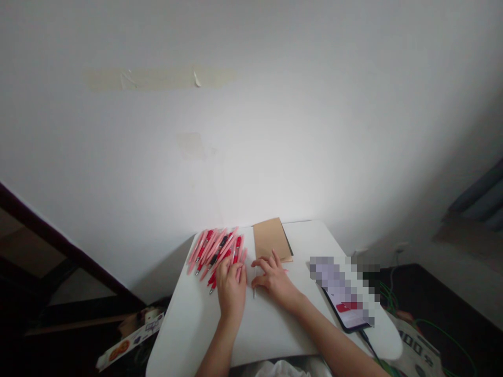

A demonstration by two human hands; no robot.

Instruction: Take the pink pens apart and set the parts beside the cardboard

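Note:
A pile of pens point(214, 251), mostly pink with some red and a black one, lies at the table's left rear. At the pile's right front edge, my left hand point(231, 285) has its fingers bent together around a pink pen point(243, 255), most of which they cover. A short way to the right, my right hand point(275, 280) has thumb and forefinger closed on a thin pale stick point(254, 293), upright in the view; its exact kind is too small to tell. A small pink tip point(286, 271) shows beside the right hand's knuckles.
Behind my right hand lies a brown paper notebook point(271, 238). To the right, a phone point(346, 303) with a cable point(369, 343) rests near the edge of the white table point(275, 335). A white wall point(251, 131) stands directly behind.

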